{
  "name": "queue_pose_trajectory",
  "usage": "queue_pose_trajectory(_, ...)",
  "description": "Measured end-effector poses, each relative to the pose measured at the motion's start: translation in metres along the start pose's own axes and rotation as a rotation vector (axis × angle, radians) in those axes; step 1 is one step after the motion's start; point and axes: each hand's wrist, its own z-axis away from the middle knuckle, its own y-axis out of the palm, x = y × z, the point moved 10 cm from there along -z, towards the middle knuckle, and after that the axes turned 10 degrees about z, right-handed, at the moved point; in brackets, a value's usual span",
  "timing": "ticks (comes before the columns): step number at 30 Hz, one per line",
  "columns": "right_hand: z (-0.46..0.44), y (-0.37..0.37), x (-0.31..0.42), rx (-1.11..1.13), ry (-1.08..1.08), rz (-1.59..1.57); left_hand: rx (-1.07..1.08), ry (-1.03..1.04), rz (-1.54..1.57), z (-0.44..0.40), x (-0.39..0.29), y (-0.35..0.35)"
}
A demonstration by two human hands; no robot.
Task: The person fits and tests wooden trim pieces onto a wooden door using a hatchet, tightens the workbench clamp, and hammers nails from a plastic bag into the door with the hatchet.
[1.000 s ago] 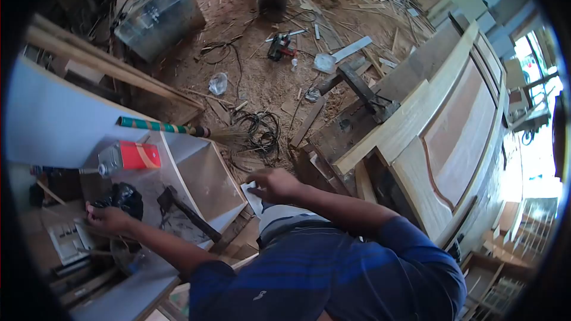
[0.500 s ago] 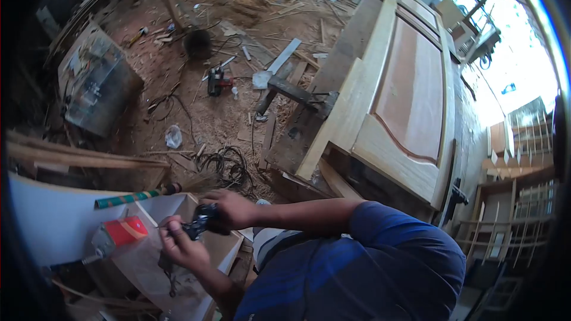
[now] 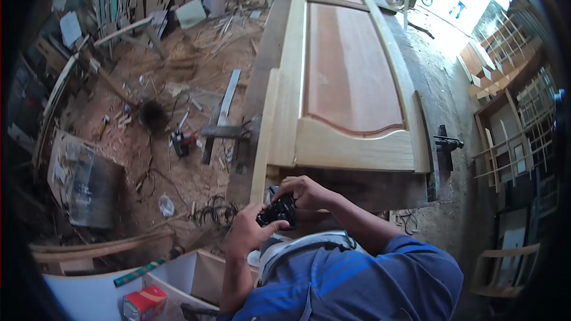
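Observation:
My left hand [image 3: 250,229] and my right hand [image 3: 303,193] are closed on a small, glossy black object [image 3: 278,213] in front of my waist. It looks crumpled, perhaps plastic, though its kind is unclear. The left thumb lies along its lower side, while the right fingers grip it from above. Just beyond my hands is the near end of a panelled wooden door [image 3: 354,151], which lies flat on a workbench. A pale board [image 3: 262,172] runs along the door's left edge.
A dark clamp [image 3: 449,141] projects at the door's right. At lower left, a red can [image 3: 144,303] and a green roll [image 3: 140,272] are by a white box-like cabinet [image 3: 77,288]. A red-and-black power tool [image 3: 181,141] and cables [image 3: 217,211] lie among shavings on the floor.
My view has turned right, toward the door. Both hands have moved from above the cabinet to the door's near end, still holding the black object.

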Motion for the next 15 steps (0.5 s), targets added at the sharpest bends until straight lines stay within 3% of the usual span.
queue_pose_trajectory(3, 0.048, -0.056, -0.025, -0.140, 0.056, 0.063, 0.105, -0.080, 0.037, -0.030, -0.010, 0.061)
queue_pose_trajectory(7, 0.114, -0.138, -0.012, -0.498, 0.018, 0.164, -0.053, -0.207, 0.395, -0.070, 0.019, 0.131)
queue_pose_trajectory(8, 0.130, -0.147, -0.018, -0.500, 0.094, 0.070, -0.098, -0.240, 0.537, -0.078, 0.019, 0.146)
queue_pose_trajectory(11, 0.162, -0.180, 0.009, -0.544, -0.169, 0.024, -0.175, -0.303, 0.889, -0.095, 0.032, 0.195)
queue_pose_trajectory(13, 0.165, -0.178, 0.009, -0.390, -0.196, 0.064, -0.230, -0.358, 1.025, -0.096, 0.045, 0.220)
queue_pose_trajectory(14, 0.164, -0.165, -0.015, -0.210, -0.025, 0.155, -0.270, -0.472, 1.000, -0.092, 0.017, 0.224)
queue_pose_trajectory(15, 0.167, -0.153, -0.039, -0.024, 0.139, 0.241, -0.319, -0.423, 1.072, -0.095, 0.017, 0.230)
